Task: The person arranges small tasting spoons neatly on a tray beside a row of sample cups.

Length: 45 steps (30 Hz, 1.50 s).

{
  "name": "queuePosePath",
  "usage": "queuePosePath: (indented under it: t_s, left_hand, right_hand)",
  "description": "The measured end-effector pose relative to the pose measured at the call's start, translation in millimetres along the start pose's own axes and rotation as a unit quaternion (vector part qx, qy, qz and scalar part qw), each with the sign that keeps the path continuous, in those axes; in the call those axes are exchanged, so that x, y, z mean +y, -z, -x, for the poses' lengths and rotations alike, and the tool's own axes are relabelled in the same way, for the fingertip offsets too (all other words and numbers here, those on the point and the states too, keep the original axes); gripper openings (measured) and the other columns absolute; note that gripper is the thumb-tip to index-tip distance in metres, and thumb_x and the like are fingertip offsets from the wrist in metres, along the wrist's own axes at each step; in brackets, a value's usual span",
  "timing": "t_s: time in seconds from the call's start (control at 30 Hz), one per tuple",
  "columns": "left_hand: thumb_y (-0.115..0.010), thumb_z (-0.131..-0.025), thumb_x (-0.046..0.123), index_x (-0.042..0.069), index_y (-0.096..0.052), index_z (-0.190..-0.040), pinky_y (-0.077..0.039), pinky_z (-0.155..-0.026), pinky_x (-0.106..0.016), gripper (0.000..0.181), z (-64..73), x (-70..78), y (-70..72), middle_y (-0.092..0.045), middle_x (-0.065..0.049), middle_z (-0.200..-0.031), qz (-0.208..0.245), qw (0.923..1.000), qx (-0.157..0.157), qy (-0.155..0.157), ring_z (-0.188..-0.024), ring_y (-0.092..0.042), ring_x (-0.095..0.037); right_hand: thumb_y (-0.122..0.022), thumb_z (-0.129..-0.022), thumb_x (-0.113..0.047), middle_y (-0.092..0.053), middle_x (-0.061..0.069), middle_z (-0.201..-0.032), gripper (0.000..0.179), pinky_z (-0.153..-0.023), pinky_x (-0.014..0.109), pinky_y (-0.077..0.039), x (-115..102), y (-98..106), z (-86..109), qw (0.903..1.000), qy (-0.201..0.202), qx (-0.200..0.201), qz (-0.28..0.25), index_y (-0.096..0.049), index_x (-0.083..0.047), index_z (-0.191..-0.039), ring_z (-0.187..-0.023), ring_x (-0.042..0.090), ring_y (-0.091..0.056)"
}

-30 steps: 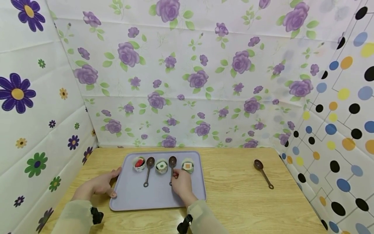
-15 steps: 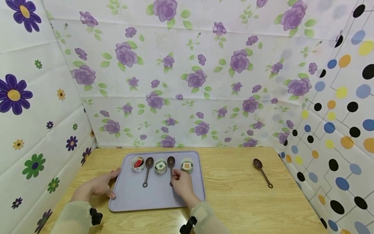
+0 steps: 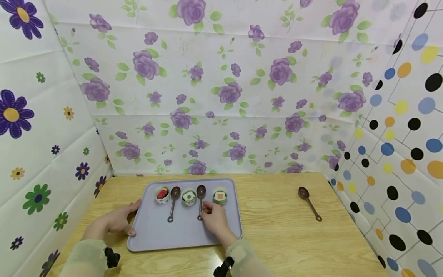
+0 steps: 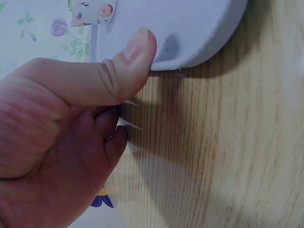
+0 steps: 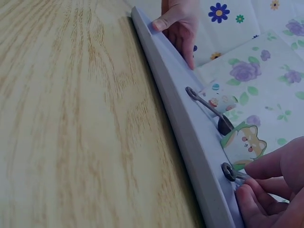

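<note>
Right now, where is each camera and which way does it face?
Head: on the head, facing forward and down at the lilac rectangular tray; left grip, right grip and pale sleeves show.
Left wrist: on that wrist, facing the tray's rim; only the left grip shows.
Right wrist: on that wrist, facing leftward along the tray; both grips show.
Head and right wrist share the brown long-handled spoon the right grip pinches.

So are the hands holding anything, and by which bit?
The right hand pinches the rightmost spoon on the tray by its handle, near the ring end. The left hand touches the tray's edge.
</note>
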<state>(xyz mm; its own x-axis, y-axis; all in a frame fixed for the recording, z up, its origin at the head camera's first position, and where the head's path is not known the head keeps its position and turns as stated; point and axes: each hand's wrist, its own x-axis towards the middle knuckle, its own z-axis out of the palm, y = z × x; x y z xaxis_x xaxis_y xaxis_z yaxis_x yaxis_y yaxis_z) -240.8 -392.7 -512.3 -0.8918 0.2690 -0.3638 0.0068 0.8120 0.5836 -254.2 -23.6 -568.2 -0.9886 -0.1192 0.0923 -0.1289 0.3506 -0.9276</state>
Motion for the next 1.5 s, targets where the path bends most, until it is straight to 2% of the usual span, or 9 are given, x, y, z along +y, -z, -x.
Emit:
queuePosePath:
  t_s: [0.2,0.37,0.53,0.7,0.83,1.03,1.17,1.4,1.5]
  left_hand:
    - [-0.097,-0.071,0.021,-0.009,-0.015,-0.165,-0.009,-0.120,-0.077,0.129,0.4,1.6,0.1,-0.010,-0.044,-0.165,0.000,1.0000,-0.003,-0.002,-0.152,-0.007,-0.065]
    - [-0.097,-0.071,0.019,-0.008,-0.014,-0.166,-0.009,-0.120,-0.077,0.129,1.4,1.2,0.0,-0.009,-0.043,-0.166,0.004,1.0000,0.001,-0.002,-0.152,-0.006,-0.065]
    - [-0.097,-0.071,0.021,-0.008,-0.014,-0.166,-0.009,-0.120,-0.077,0.130,0.9,-0.9,-0.3,-0.010,-0.042,-0.166,0.005,1.0000,-0.001,-0.002,-0.152,-0.006,-0.064]
    - [-0.096,-0.072,0.024,-0.008,-0.014,-0.166,-0.008,-0.120,-0.077,0.128,1.9,-2.1,0.4,-0.011,-0.042,-0.166,0.003,1.0000,-0.007,-0.003,-0.152,-0.006,-0.065]
    - [-0.096,-0.073,0.024,-0.009,-0.014,-0.165,-0.009,-0.120,-0.077,0.128,3.6,-0.2,1.9,-0.010,-0.044,-0.165,0.000,1.0000,-0.008,-0.003,-0.151,-0.007,-0.066]
    - [-0.096,-0.072,0.023,-0.009,-0.015,-0.165,-0.009,-0.120,-0.077,0.127,3.0,1.9,2.3,-0.012,-0.043,-0.165,-0.002,1.0000,-0.006,-0.003,-0.151,-0.008,-0.065]
    - [-0.095,-0.073,0.022,-0.008,-0.016,-0.166,-0.009,-0.119,-0.077,0.126,3.0,-1.3,1.3,-0.011,-0.043,-0.165,-0.004,1.0000,-0.002,-0.001,-0.151,-0.008,-0.066]
    - [-0.096,-0.072,0.024,-0.005,-0.015,-0.167,-0.009,-0.121,-0.075,0.128,2.0,-1.8,1.8,-0.009,-0.044,-0.165,-0.007,1.0000,-0.002,0.003,-0.152,-0.008,-0.064]
    - [-0.096,-0.071,0.024,-0.005,-0.015,-0.167,-0.010,-0.121,-0.076,0.129,2.0,-3.5,1.6,-0.009,-0.044,-0.165,-0.006,1.0000,-0.003,0.003,-0.152,-0.008,-0.064]
  right_hand:
    - [-0.075,-0.093,-0.003,-0.078,0.007,-0.109,0.039,-0.086,0.034,-0.060,1.8,12.2,1.5,0.9998,0.007,-0.016,0.014,-0.073,0.003,-0.131,-0.098,0.020,-0.072]
    - [-0.075,-0.098,-0.009,-0.077,0.008,-0.118,0.037,-0.086,0.036,-0.060,-0.5,39.7,2.5,0.9990,0.011,-0.044,0.000,-0.073,-0.003,-0.134,-0.103,0.023,-0.071]
    - [-0.073,-0.100,-0.006,-0.077,0.018,-0.116,0.033,-0.081,0.034,-0.062,3.2,83.2,2.8,0.9961,0.033,-0.068,-0.045,-0.072,0.005,-0.131,-0.098,0.025,-0.073]
    - [-0.070,-0.103,-0.009,-0.074,0.024,-0.118,0.035,-0.084,0.044,-0.064,20.5,136.4,2.2,0.9958,0.006,-0.066,-0.063,-0.070,0.008,-0.133,-0.099,0.025,-0.072]
    - [-0.068,-0.105,-0.012,-0.072,0.025,-0.124,0.040,-0.089,0.044,-0.063,42.5,183.0,1.9,0.9957,-0.023,-0.066,-0.062,-0.065,0.009,-0.140,-0.105,0.026,-0.071]
    - [-0.065,-0.108,-0.015,-0.067,0.025,-0.133,0.047,-0.096,0.045,-0.061,72.0,249.9,7.7,0.9956,-0.061,-0.049,-0.051,-0.058,0.008,-0.148,-0.118,0.038,-0.068]
    - [-0.064,-0.110,-0.021,-0.065,0.027,-0.139,0.051,-0.097,0.043,-0.061,82.4,290.1,14.9,0.9973,-0.063,-0.034,-0.013,-0.054,0.007,-0.152,-0.122,0.038,-0.067]
    - [-0.067,-0.109,-0.025,-0.064,0.026,-0.142,0.055,-0.088,0.033,-0.063,97.3,344.5,30.3,0.9957,-0.080,0.037,0.027,-0.053,0.005,-0.153,-0.107,0.012,-0.071]
    - [-0.067,-0.108,-0.023,-0.068,0.023,-0.137,0.055,-0.083,0.031,-0.063,104.2,358.7,33.6,0.9928,-0.101,0.057,0.032,-0.054,0.005,-0.153,-0.099,0.008,-0.071]
